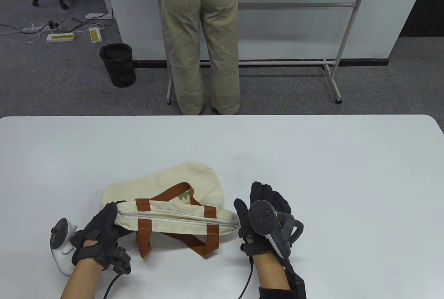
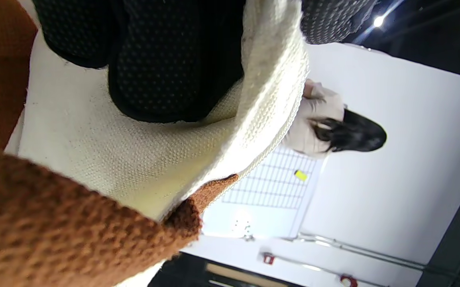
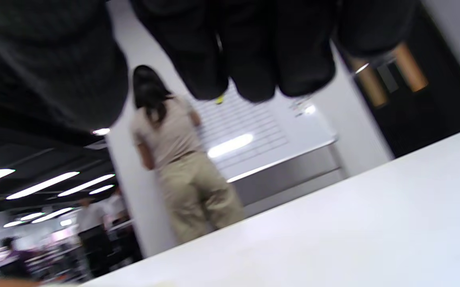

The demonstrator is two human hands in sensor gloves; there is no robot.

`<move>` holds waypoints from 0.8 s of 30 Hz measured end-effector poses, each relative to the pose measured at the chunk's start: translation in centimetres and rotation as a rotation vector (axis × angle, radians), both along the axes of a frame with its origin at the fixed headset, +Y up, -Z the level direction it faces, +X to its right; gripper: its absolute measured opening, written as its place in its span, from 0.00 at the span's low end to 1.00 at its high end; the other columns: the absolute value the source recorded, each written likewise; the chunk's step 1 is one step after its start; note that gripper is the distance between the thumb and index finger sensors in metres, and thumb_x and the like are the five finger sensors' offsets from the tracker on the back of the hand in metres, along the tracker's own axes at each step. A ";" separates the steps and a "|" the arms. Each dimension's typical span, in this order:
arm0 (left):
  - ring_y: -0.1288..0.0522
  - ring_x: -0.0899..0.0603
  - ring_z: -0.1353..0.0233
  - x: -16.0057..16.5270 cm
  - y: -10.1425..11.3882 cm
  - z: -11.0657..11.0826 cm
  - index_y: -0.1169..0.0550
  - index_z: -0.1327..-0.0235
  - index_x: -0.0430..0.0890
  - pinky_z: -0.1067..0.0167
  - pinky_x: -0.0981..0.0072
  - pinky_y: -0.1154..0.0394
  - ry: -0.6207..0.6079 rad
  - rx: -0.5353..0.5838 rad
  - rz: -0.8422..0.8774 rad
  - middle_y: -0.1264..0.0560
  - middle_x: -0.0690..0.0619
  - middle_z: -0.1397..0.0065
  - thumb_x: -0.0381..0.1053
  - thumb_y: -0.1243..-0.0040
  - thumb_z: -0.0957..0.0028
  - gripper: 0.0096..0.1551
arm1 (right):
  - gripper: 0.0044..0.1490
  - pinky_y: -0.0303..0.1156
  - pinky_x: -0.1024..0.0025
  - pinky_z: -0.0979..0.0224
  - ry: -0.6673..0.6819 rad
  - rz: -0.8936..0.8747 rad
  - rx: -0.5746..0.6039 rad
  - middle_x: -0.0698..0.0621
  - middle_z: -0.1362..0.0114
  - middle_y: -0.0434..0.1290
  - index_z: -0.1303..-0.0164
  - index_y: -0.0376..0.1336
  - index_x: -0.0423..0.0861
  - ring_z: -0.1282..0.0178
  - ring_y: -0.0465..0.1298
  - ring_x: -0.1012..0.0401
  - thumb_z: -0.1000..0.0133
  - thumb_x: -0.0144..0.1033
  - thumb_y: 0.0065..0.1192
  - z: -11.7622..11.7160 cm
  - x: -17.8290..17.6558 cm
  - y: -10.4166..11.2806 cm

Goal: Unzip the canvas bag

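Note:
The cream canvas bag [image 1: 196, 181] with brown handles [image 1: 144, 240] lies on the white table [image 1: 329, 167], its top edge turned towards me. The pale zipper [image 1: 173, 216] runs along that edge and looks closed. My left hand [image 1: 105, 221] grips the bag's left end. In the left wrist view its fingers [image 2: 158, 79] press into the cream canvas [image 2: 126, 159] beside a brown strap [image 2: 54, 227]. My right hand [image 1: 251, 197] is open at the bag's right end, thumb close to the zipper's end. In the right wrist view its fingers [image 3: 254, 59] hold nothing.
A person in khaki trousers [image 1: 201, 42] stands behind the table's far edge, facing a whiteboard on a metal stand [image 1: 347, 35]. A black waste bin [image 1: 118, 65] stands on the floor at the left. Bare table spreads to the right and behind the bag.

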State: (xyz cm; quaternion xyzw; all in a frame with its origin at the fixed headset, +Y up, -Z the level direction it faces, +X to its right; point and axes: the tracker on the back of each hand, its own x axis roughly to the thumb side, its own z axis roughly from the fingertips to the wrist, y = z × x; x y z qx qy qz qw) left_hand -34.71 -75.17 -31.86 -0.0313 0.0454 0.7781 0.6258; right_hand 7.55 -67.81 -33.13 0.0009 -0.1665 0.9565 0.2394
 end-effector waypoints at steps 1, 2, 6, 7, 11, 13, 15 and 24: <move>0.17 0.45 0.57 0.1 0.0 0.0 0.21 0.47 0.44 0.44 0.45 0.26 -0.005 -0.001 0.002 0.17 0.45 0.53 0.60 0.49 0.45 0.26 | 0.52 0.55 0.34 0.28 0.032 -0.023 -0.029 0.37 0.22 0.61 0.25 0.59 0.42 0.24 0.63 0.38 0.54 0.59 0.73 -0.2 -0.2 -0.3; 0.17 0.44 0.57 0.1 0.0 -0.1 0.21 0.47 0.44 0.44 0.45 0.26 -0.011 0.000 0.003 0.17 0.45 0.53 0.60 0.49 0.45 0.26 | 0.54 0.54 0.33 0.27 0.088 -0.068 -0.077 0.37 0.21 0.58 0.24 0.57 0.43 0.21 0.60 0.38 0.54 0.59 0.72 -0.5 -0.4 -0.8; 0.17 0.44 0.56 0.2 -0.1 -0.1 0.20 0.47 0.44 0.44 0.45 0.26 -0.022 0.002 -0.006 0.17 0.45 0.53 0.60 0.49 0.45 0.26 | 0.58 0.48 0.32 0.24 0.286 -0.193 -0.285 0.38 0.17 0.48 0.20 0.48 0.44 0.16 0.50 0.37 0.52 0.55 0.73 -1.8 -1.5 -3.2; 0.17 0.44 0.56 0.2 -0.1 -0.1 0.20 0.47 0.44 0.44 0.45 0.26 -0.024 0.002 -0.006 0.17 0.45 0.53 0.60 0.49 0.45 0.26 | 0.58 0.47 0.32 0.24 0.313 -0.196 -0.314 0.38 0.17 0.48 0.20 0.46 0.44 0.16 0.50 0.37 0.52 0.53 0.73 -2.0 -1.8 -3.7; 0.17 0.44 0.56 0.1 -0.1 -0.1 0.21 0.46 0.44 0.44 0.45 0.27 -0.037 0.003 -0.007 0.18 0.45 0.53 0.60 0.49 0.45 0.26 | 0.54 0.51 0.32 0.26 0.354 -0.149 -0.416 0.37 0.21 0.57 0.22 0.49 0.42 0.20 0.58 0.37 0.52 0.47 0.74 -2.8 -3.0 -5.2; 0.17 0.43 0.56 -0.1 0.1 0.0 0.20 0.46 0.43 0.44 0.44 0.27 -0.032 0.010 -0.037 0.18 0.44 0.52 0.59 0.48 0.45 0.26 | 0.49 0.52 0.33 0.27 0.273 -0.038 -0.434 0.37 0.29 0.66 0.26 0.58 0.39 0.29 0.65 0.37 0.53 0.47 0.76 -2.8 -3.8 -5.2; 0.17 0.43 0.55 -0.2 0.2 0.0 0.21 0.46 0.43 0.43 0.44 0.27 -0.028 0.017 -0.073 0.18 0.44 0.52 0.59 0.48 0.45 0.26 | 0.42 0.58 0.36 0.31 0.251 0.086 -0.387 0.39 0.38 0.72 0.34 0.66 0.40 0.39 0.72 0.41 0.55 0.47 0.77 -2.8 -4.7 -5.0; 0.17 0.41 0.54 -0.7 1.2 0.1 0.20 0.46 0.44 0.42 0.42 0.28 -0.023 0.068 -0.220 0.18 0.42 0.50 0.59 0.47 0.46 0.26 | 0.27 0.71 0.43 0.49 0.053 0.013 -0.202 0.44 0.64 0.80 0.53 0.75 0.39 0.67 0.79 0.49 0.57 0.42 0.80 -2.5 -4.8 -4.0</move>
